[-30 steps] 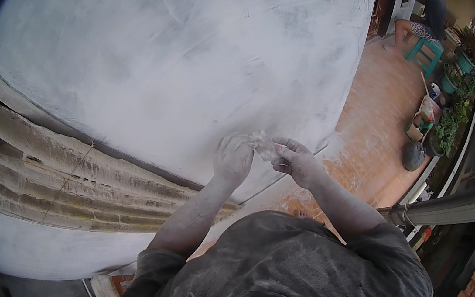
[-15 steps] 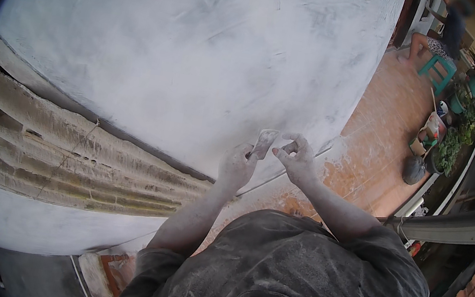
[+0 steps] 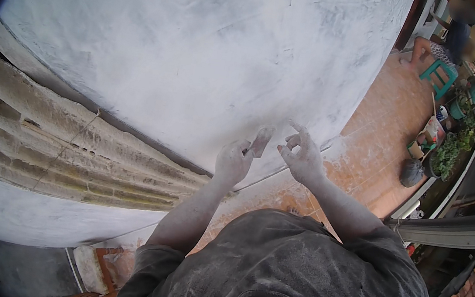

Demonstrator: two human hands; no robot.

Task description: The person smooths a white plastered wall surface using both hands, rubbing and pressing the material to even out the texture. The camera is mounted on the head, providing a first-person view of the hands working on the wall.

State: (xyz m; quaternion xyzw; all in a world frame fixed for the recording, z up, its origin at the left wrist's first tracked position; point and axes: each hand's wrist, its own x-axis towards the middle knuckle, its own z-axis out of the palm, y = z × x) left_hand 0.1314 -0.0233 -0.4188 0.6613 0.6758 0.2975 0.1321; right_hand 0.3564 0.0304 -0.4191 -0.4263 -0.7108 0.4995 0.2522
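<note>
My left hand [image 3: 233, 163], coated in white dust, is closed on a small piece of sandpaper [image 3: 262, 140]. The dusty, slightly bent piece sticks up from between thumb and fingers. Just to its right is my right hand [image 3: 304, 159], also whitened. Its index finger stretches out and the others curl loosely apart, with nothing seen in them. In front of both hands spreads a large white, patchily smoothed wall [image 3: 162, 33]. Whether the right fingertips touch it I cannot tell.
A corrugated weathered ledge [image 3: 83, 150] runs along the left. Orange floor tiles [image 3: 369, 131] carry white dust. At the right are potted plants [image 3: 449, 152], a dark round bag [image 3: 412, 172] and a green stool [image 3: 438, 77] with a person [image 3: 450, 39] on it.
My right hand has moved slightly away from the sandpaper and its index finger has straightened. My left hand keeps its hold and has shifted slightly left.
</note>
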